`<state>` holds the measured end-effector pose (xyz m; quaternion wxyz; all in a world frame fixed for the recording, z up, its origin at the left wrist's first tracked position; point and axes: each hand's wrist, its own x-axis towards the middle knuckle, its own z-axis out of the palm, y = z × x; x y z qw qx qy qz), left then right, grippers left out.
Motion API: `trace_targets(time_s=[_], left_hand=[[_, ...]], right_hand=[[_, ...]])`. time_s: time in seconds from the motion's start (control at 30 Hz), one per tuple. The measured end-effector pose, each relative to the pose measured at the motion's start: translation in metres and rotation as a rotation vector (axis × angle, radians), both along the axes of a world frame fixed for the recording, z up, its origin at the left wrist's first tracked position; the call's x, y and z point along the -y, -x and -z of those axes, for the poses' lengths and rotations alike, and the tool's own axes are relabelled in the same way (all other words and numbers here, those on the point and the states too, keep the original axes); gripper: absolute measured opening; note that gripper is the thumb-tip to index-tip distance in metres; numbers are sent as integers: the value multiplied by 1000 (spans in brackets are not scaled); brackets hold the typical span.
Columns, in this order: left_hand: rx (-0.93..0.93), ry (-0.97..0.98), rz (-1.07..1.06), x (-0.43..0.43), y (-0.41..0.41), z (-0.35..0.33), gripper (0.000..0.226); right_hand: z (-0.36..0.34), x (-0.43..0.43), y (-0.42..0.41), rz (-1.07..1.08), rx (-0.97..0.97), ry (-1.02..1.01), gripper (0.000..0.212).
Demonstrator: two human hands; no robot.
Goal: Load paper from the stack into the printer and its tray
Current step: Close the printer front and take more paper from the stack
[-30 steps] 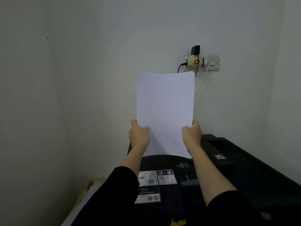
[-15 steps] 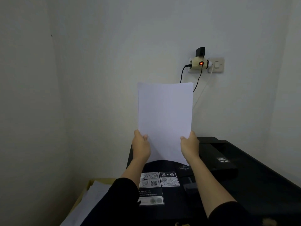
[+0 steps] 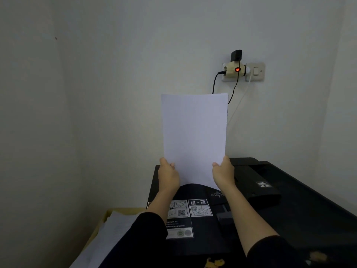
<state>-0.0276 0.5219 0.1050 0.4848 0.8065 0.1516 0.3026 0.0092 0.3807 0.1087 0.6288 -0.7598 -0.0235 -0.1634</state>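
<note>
The task looks to be at an early step. The left hand [image 3: 168, 175] and the right hand [image 3: 224, 174] each grip 1 lower side edge of the paper [image 3: 194, 136] and hold it upright over the back of the black printer [image 3: 289, 200]; its bottom edge is hidden behind a curved black part, so I cannot tell if it has entered the slot. The stack [image 3: 116, 229] lies low, just to the left of the printer, with paper left on it, so I judge that the rear feeding is not finished, and the tray, which I cannot see, remains to be loaded.
</note>
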Motion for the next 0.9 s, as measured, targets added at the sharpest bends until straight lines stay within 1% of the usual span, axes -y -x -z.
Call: trace_targets(time_s=[0.07,0.1,0.2,0.27,0.33,0.4,0.53,0.63,0.7,0.77,0.9], left_hand=[[-2,33,-3,0,3,0,8],[20,58,-3,-2,4,-1,15],[187,138,-1,-8,8,-20,43],[284,154,5,-11,8,-43,51],[327,142,35,-11,7,-63,45],[313,89,50,-10,5,-75,32],[193,0,73,-12,1,-66,6],[100,-33,70,-10,1,-56,3],[64,-50,75,-7,3,-57,23],[75,-54,91,-6,4,-64,38],[168,-77,55,-10,8,-87,57]], right_hand=[[-1,0,2,16,-7,-39,38],[-3,0,2,30,-4,-64,37],[-20,2,2,62,54,-123,34],[-36,2,0,79,116,-148,35],[-50,0,-1,87,138,-140,38],[-55,-3,-3,92,125,-96,37],[-47,-3,-3,90,90,-3,38],[-42,-4,-2,82,105,32,40],[-44,-6,-1,92,138,42,41],[-50,-5,0,102,187,35,41],[-65,-2,2,129,267,-8,45]])
